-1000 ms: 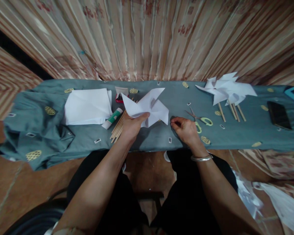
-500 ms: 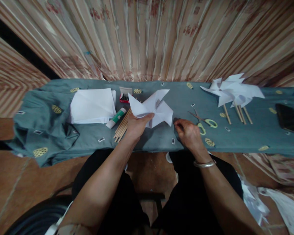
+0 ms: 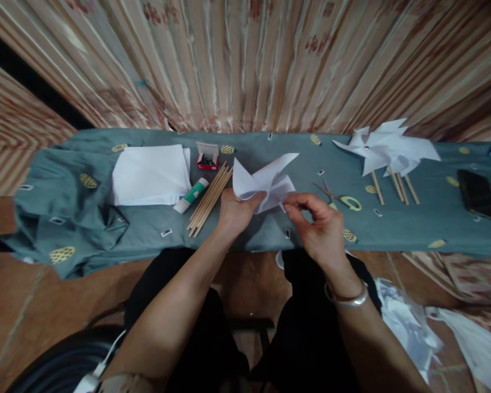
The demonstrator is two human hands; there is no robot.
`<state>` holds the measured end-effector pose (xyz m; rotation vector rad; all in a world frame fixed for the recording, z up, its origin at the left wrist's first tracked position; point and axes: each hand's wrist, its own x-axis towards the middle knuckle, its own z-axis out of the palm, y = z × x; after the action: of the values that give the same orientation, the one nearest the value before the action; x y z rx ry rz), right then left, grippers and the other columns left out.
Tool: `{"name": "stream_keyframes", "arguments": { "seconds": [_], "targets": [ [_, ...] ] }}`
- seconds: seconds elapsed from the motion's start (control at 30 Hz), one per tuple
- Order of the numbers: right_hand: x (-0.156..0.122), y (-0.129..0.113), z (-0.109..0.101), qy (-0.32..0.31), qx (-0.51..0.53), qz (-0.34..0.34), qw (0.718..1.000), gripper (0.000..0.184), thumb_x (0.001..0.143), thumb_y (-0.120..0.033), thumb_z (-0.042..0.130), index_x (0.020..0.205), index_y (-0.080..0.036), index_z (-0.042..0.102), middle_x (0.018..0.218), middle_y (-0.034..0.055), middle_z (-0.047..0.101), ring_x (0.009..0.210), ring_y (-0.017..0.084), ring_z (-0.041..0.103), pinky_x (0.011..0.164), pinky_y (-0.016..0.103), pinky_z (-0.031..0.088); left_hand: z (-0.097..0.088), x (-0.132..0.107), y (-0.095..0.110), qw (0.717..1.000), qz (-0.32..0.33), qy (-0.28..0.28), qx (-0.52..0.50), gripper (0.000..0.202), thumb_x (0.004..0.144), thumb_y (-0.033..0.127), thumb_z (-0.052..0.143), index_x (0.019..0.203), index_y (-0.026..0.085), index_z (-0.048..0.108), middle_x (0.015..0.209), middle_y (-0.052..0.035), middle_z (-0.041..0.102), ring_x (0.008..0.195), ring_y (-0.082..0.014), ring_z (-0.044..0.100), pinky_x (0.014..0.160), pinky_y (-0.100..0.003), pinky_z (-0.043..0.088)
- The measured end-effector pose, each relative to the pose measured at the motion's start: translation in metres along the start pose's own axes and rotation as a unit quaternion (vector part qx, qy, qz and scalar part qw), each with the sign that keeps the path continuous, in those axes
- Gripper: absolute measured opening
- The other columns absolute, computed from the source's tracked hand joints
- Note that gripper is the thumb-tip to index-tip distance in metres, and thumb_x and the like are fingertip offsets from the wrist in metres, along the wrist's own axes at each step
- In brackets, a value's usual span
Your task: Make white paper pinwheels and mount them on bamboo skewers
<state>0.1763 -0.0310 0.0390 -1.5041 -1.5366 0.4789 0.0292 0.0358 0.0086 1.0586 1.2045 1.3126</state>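
My left hand (image 3: 237, 212) grips a folded white paper pinwheel (image 3: 265, 177) from below, holding it just above the grey-green cloth (image 3: 393, 224). My right hand (image 3: 317, 224) is raised beside it, thumb and fingers pinched at the pinwheel's right edge on something too small to make out. A bundle of wooden sticks (image 3: 209, 197) lies just left of my left hand. Yellow-handled scissors (image 3: 339, 199) lie right of my right hand.
A stack of white paper (image 3: 149, 174), a glue stick (image 3: 191, 195) and a small red box of pins (image 3: 207, 158) sit at the left. Finished pinwheels on sticks (image 3: 387, 150) and a dark phone (image 3: 477, 194) lie at the right. Paper scraps (image 3: 409, 322) litter the floor.
My right hand rose from the cloth and came up to the pinwheel's right edge in a pinch. My left hand shifted the pinwheel slightly right.
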Motion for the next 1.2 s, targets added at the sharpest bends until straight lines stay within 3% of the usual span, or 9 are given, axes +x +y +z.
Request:
{"name": "stream_keyframes", "arguments": {
  "seconds": [0.1,0.17,0.27,0.33,0.57,0.8,1.2],
  "targets": [
    [0.0,-0.009,0.008,0.007,-0.032,-0.049,0.998,0.011,0.088,-0.024,0.056,0.09,-0.023,0.067,0.093,0.0026,0.071,0.091,0.019,0.066,0.087,0.036,0.052,0.004,-0.002,0.005,1.0,-0.005,-0.012,0.012,0.012,0.055,0.018,0.077,0.063,0.016,0.067,0.061,-0.0002,0.068,0.064,-0.019,0.064,0.059,-0.027,0.052],
    [0.002,-0.01,0.011,0.028,-0.063,-0.077,0.995,0.011,0.088,-0.025,0.056,0.088,-0.024,0.067,0.113,0.0054,0.067,0.108,0.023,0.062,0.097,0.043,0.048,0.004,-0.002,0.007,1.0,-0.013,-0.021,0.017,0.011,0.056,0.017,0.076,0.061,0.016,0.067,0.058,0.0008,0.065,0.061,-0.0175,0.062,0.058,-0.026,0.05],
    [0.004,-0.005,0.012,0.047,-0.084,-0.096,0.991,0.008,0.086,-0.027,0.06,0.086,-0.024,0.068,0.143,0.0041,0.047,0.132,0.029,0.045,0.108,0.054,0.037,0.004,-0.003,0.008,0.999,-0.014,-0.033,0.028,0.011,0.056,0.016,0.075,0.064,0.014,0.067,0.06,0.0004,0.066,0.062,-0.0171,0.063,0.059,-0.026,0.05],
    [0.006,0.002,0.012,0.047,-0.067,-0.098,0.992,0.008,0.085,-0.029,0.062,0.086,-0.025,0.069,0.151,0.0004,0.037,0.14,0.031,0.036,0.112,0.056,0.032,0.003,-0.004,0.007,0.998,-0.008,-0.042,0.041,0.012,0.057,0.016,0.075,0.067,0.013,0.068,0.062,0.0001,0.067,0.065,-0.0173,0.064,0.062,-0.026,0.051],
    [0.007,0.013,0.013,0.009,-0.022,-0.085,0.996,0.01,0.085,-0.033,0.063,0.085,-0.027,0.071,0.153,-0.0052,0.036,0.148,0.031,0.016,0.119,0.059,0.014,0.002,-0.009,0.007,0.996,-0.001,-0.079,0.047,0.013,0.059,0.018,0.073,0.069,0.012,0.068,0.067,-0.001,0.069,0.065,-0.0156,0.063,0.061,-0.025,0.052],
    [0.008,0.013,0.009,-0.015,0.015,-0.052,0.998,0.006,0.083,-0.03,0.065,0.084,-0.027,0.07,0.15,-0.006,0.04,0.147,0.03,0.022,0.119,0.06,0.009,0.0,-0.01,0.006,0.995,0.004,-0.088,0.043,0.015,0.061,0.018,0.075,0.073,0.011,0.069,0.069,-0.0021,0.07,0.067,-0.0168,0.064,0.062,-0.026,0.053],
    [0.009,0.018,0.005,-0.04,0.065,-0.013,0.997,0.009,0.081,-0.036,0.07,0.082,-0.027,0.07,0.144,-0.003,0.049,0.145,0.028,0.027,0.12,0.056,0.011,0.001,-0.013,0.007,0.993,0.019,-0.101,0.056,0.013,0.062,0.016,0.075,0.073,0.012,0.069,0.071,-0.0035,0.071,0.069,-0.0183,0.066,0.061,-0.026,0.053]
  ]
}}
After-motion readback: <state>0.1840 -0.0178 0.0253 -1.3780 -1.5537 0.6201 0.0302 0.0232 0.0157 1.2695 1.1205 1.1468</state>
